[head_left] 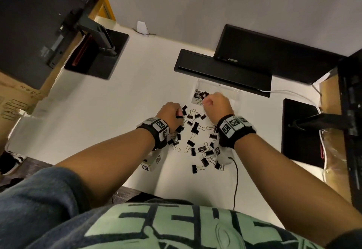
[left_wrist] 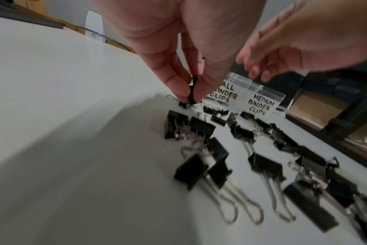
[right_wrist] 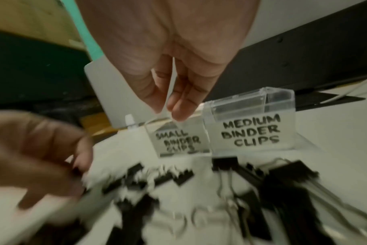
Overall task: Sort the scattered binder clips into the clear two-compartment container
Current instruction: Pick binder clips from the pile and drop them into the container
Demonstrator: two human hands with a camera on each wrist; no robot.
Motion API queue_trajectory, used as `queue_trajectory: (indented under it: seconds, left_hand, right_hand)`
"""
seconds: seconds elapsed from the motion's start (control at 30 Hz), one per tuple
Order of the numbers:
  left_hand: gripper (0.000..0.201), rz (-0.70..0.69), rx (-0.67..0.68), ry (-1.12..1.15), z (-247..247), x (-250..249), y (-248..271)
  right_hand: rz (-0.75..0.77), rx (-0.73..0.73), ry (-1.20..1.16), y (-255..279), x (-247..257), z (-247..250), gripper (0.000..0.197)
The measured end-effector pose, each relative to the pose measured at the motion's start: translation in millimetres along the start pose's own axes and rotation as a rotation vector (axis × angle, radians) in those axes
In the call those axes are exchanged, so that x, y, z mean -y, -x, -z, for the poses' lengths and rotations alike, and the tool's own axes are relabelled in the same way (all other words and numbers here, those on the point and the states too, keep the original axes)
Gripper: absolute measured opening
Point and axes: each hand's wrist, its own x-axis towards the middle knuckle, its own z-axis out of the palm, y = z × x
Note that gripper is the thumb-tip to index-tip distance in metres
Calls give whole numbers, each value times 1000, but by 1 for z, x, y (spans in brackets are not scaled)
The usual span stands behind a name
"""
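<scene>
Both hands are over a white desk. The left hand pinches a small black clip between its thumb and fingertips, low over the desk at the far left edge of the pile. The right hand is above the clear box, over the side marked SMALL BINDER CLIPS. Its fingers point down with the tips close together, and nothing shows between them. The box has two parts. The small part, on the left, already has black clips inside. The other part is marked MEDIUM BINDER CLIPS, and you cannot tell what is in it. The box sits at the far side of the pile, just in front of a long black bar. Lots of black clips with silver wire handles lie scattered on the desk between the two wrists, some small and some bigger. Each wrist has a black band with square black and white tags. A thin black cord runs down the desk near the right arm. A black screen stands behind the bar, and another screen stands at the far left.
</scene>
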Motion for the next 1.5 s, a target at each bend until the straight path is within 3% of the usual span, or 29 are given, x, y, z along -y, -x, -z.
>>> queue_trajectory:
  seconds: [0.1,0.2,0.5,0.77,0.87,1.03,1.2,1.27,1.37,1.5]
  left_hand:
    - [11,-49,-28,96,7,-10,-5]
    - [12,-115,-68,135,15,-26,-14]
    - [10,-190,-57,48,27,-79,-51]
    - [21,-105,-5,-50,18,-84,-66]
    - [31,-125,0,-11,17,-80,-64]
    - [18,-189,-13,-44,17,-67,-45]
    - [23,-216,130,-200,1,-42,-22]
    - [35,-198,211,-281,-6,-33,-18]
    - [47,-193,289,-383,-12,-23,-16]
    - [34,-213,307,-474,-13,-20,-12]
  right_hand:
    - [28,167,146,15,-10,-23,30]
    - [45,244,225,20,-22,-34,38]
    - [13,140,212,32,-38,-41,15]
    - [-32,156,172,37,-41,-36,24]
    - [-106,126,54,38,-41,-29,24]
    - [-313,29,-308,39,-37,-19,13]
    - [-554,165,-985,34,-36,-11,25]
    - [-596,192,-1087,35,-36,-9,23]
    - [-552,178,-929,34,-33,-11,13]
    - [-307,187,-323,32,-30,-23,15]
